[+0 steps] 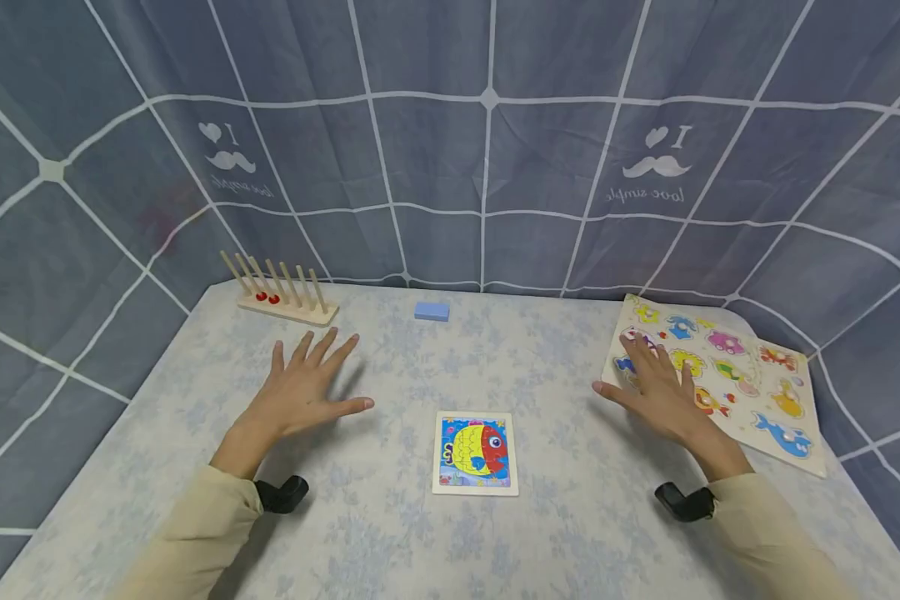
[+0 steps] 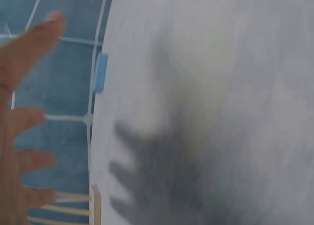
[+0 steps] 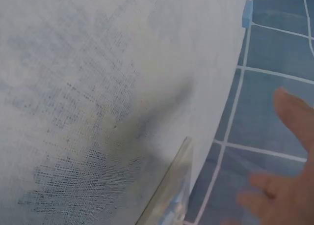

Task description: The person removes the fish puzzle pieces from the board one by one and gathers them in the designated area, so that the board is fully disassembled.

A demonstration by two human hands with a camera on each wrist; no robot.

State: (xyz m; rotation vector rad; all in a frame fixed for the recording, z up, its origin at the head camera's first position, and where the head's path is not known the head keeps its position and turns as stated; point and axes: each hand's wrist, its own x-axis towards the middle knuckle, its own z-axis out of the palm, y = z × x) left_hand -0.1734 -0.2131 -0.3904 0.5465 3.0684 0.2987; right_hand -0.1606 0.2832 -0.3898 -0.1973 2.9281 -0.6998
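Observation:
My left hand (image 1: 300, 392) hovers over the table with its fingers spread, holding nothing. It is nearest to the wooden peg stand (image 1: 288, 310), which carries red beads low on its pegs. My right hand (image 1: 656, 396), fingers also spread, hangs above the left edge of a wooden animal puzzle board (image 1: 735, 421) and hides part of it. Between the hands lies a small framed jigsaw puzzle (image 1: 476, 492) with a yellow and red fish picture. In the left wrist view the left hand (image 2: 19, 131) casts a shadow; the right wrist view has the right hand (image 3: 284, 185) at its edge.
A blue block (image 1: 431, 312) lies near the back edge of the table (image 1: 390, 550), which has a pale floral cover. Behind and at both sides hangs a blue-grey curtain (image 1: 435, 158) with white lines. Black wrist straps (image 1: 283, 495) sit at the sleeve ends.

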